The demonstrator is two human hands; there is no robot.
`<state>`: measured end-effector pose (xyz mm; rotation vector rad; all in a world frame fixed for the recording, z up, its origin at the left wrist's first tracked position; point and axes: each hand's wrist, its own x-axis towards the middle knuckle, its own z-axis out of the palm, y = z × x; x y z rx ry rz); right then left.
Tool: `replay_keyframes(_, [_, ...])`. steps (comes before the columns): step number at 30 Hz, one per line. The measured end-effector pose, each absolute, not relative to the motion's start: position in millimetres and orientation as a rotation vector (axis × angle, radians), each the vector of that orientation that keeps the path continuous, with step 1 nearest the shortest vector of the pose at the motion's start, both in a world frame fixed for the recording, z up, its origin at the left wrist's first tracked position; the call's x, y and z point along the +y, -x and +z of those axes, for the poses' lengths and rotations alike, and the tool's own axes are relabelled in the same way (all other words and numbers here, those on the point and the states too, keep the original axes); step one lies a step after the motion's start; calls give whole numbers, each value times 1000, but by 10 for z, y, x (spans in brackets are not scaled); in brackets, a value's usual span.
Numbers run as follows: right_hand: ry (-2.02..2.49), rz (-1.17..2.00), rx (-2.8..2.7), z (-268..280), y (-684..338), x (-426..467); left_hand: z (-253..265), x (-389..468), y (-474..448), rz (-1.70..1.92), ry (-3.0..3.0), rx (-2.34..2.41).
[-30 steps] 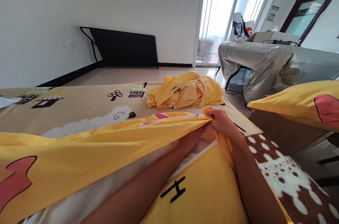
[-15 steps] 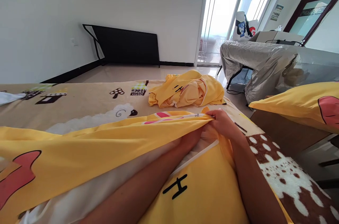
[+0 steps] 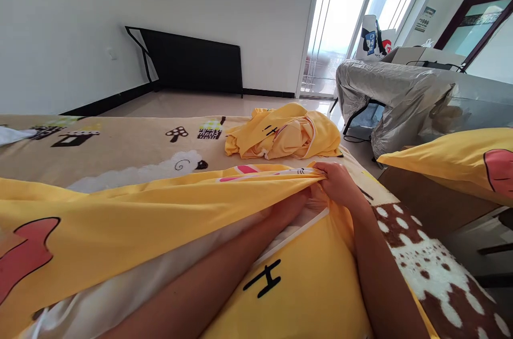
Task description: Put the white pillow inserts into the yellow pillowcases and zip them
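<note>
Pinching the bunched edge of a yellow cover, R hand is just on the near side of the yellow bundle, as is the cover. L hand reaches into the cover's opening; fingers hidden, can't tell its grip. Progress: prob. partway, w/ L hand in & edge gathered; opening gapes, fabric unsmoothed. Surface: printed blanket, under bundle & cover. Room, rel. to bundle: black panel beyond, to L; glass door beyond, slightly R; plastic-wrapped table R; yellow cushion also R, nearer.
</note>
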<state>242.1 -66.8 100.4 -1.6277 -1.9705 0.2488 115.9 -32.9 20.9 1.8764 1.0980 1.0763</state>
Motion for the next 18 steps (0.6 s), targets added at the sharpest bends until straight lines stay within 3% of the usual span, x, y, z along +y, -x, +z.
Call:
replay_keyframes(11, [1626, 216, -1970, 1013, -2445, -666, 176, -426, -1132, 1227, -1643, 964])
replay_keyframes(18, [1636, 235, -1928, 1030, -2426, -685, 158, -385, -1186, 1144, -1923, 950])
